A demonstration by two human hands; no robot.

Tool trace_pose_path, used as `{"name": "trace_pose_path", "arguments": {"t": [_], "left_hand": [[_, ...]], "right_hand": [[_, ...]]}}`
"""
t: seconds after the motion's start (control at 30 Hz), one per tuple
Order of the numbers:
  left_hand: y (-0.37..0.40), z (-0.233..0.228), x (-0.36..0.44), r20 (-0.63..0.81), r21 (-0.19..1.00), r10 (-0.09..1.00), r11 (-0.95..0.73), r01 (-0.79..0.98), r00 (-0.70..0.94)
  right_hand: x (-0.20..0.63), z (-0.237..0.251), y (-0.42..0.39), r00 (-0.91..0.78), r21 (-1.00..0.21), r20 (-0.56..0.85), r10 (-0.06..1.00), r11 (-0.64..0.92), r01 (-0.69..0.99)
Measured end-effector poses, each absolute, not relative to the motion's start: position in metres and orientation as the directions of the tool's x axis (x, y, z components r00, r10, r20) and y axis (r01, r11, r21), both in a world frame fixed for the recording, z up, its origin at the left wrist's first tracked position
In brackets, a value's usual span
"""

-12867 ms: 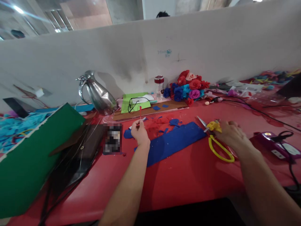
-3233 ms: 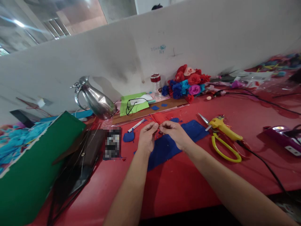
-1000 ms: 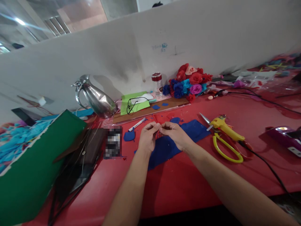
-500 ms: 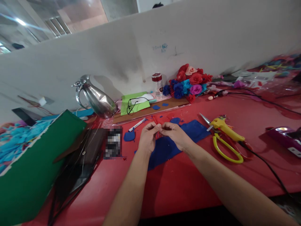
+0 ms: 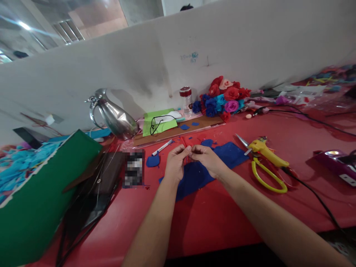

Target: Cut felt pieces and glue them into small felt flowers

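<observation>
My left hand (image 5: 177, 158) and my right hand (image 5: 206, 157) meet fingertip to fingertip, both closed in a pinch on a small red piece of material (image 5: 184, 141). Its thin end pokes up past the fingers; the fingers hide most of it, and its kind is unclear against the red table. Below and beyond my hands a dark blue cloth (image 5: 191, 181) lies flat. Left of my left hand are a cut blue cloth piece (image 5: 152, 160) and a white pen (image 5: 162, 147). Small blue scraps (image 5: 207, 142) lie just beyond my fingers.
Yellow-handled scissors (image 5: 269, 178) and a yellow glue gun (image 5: 268, 152) with a cord lie to the right. Handmade flowers (image 5: 222, 97), a lidded glass jar (image 5: 186, 99) and a metal jug (image 5: 114, 115) stand along the wall. A green board (image 5: 47, 200) and a dark bag (image 5: 94, 185) occupy the left.
Almost nothing differs. My hands stay together in the same place, with only a slight shift of the fingers and the red piece.
</observation>
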State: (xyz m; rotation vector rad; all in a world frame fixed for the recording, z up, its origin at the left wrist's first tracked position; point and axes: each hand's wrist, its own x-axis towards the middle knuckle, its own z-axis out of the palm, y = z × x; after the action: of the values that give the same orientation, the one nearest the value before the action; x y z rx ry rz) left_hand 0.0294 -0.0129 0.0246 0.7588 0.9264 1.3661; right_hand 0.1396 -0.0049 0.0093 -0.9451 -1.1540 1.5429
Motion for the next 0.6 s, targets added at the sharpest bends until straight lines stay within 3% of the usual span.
{"name": "trace_pose_path", "arguments": {"t": [0.6], "left_hand": [[-0.0113,0.0237,0.0297,-0.091,0.837,0.995,0.052,-0.545,-0.045]], "right_hand": [[0.1414,0.0138,-0.0056,-0.261,-0.938,-0.095,0.961,-0.173,-0.299]]}}
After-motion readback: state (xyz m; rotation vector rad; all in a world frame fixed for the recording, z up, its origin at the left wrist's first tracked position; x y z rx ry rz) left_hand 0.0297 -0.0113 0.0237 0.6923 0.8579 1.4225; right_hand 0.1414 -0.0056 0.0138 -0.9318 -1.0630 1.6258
